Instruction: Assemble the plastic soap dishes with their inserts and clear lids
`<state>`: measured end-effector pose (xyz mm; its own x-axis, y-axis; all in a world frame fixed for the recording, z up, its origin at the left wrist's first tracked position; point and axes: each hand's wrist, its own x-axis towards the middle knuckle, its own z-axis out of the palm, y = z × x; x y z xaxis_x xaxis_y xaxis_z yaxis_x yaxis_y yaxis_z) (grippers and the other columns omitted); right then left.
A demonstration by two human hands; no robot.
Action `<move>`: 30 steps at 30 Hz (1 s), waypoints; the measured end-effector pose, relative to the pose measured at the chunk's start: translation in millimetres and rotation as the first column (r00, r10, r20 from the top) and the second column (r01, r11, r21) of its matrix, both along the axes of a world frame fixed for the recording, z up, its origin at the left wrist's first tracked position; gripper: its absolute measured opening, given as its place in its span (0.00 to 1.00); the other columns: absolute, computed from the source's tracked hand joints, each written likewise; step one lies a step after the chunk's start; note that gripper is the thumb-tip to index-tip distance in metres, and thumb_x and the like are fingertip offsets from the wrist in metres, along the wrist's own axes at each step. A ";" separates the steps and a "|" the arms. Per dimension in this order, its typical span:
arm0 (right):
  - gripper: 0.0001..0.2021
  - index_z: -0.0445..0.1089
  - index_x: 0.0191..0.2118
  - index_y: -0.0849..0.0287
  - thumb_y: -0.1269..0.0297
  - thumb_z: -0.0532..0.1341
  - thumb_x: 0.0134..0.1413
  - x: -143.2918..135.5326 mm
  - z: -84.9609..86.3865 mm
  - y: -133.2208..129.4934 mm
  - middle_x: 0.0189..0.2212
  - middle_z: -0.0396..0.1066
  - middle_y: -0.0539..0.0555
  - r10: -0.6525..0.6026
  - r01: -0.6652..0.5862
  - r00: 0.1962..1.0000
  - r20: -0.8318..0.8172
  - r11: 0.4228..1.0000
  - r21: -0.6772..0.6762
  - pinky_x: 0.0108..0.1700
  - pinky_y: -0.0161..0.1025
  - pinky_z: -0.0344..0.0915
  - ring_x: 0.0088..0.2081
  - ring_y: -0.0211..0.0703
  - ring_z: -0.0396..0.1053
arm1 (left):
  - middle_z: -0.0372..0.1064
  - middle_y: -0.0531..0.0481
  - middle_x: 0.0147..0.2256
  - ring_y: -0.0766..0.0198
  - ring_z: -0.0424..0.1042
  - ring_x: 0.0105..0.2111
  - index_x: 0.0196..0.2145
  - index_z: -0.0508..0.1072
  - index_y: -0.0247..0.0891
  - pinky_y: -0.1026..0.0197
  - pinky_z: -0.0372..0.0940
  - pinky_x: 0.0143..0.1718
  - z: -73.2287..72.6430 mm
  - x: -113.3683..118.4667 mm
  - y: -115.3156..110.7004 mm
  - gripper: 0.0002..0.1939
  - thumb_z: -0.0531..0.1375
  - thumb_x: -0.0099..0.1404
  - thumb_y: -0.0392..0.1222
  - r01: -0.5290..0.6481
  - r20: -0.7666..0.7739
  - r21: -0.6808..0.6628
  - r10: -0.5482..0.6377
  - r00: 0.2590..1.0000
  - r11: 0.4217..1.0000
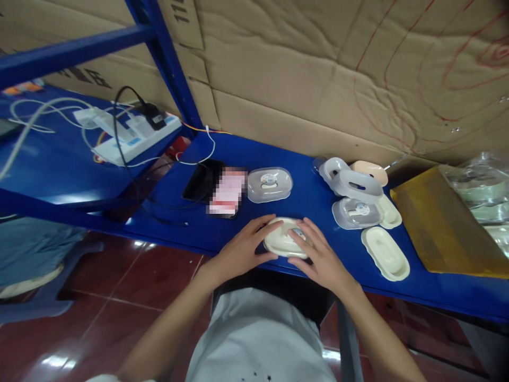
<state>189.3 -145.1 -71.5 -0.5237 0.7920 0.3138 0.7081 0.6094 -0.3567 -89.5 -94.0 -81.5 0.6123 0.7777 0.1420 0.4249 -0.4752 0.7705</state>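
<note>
Near the front edge of the blue table, a cream oval dish [281, 244] with a clear lid and a round label lies between my hands. My left hand [253, 243] grips its left end, thumb at the front and fingers over the top. On the right end, my right hand [316, 252] holds it the same way, fingertips near the label. Behind it sits a grey lidded oval dish [278, 191] with a label. To the right are a cream tray [385, 254], another lidded grey dish [348, 213] and stacked grey trays [360, 185].
A phone [227, 191] with a blurred screen and a black object [202, 180] lie at the left. Cables run from a white power strip [137, 143]. A brown box [433, 223] holds clear-wrapped items at the right. Cardboard [286, 69] stands behind the blue table [183, 228].
</note>
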 end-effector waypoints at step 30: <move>0.16 0.79 0.55 0.59 0.56 0.58 0.77 98.3 63.0 74.3 0.45 0.84 0.60 -0.588 0.469 0.802 0.104 0.728 0.500 0.54 0.51 0.63 0.45 0.52 0.78 | 0.72 0.44 0.63 0.52 0.73 0.64 0.56 0.77 0.46 0.46 0.71 0.66 16.8 -29.1 -24.0 0.12 0.61 0.79 0.45 -0.226 0.092 0.264 0.209 0.974 0.938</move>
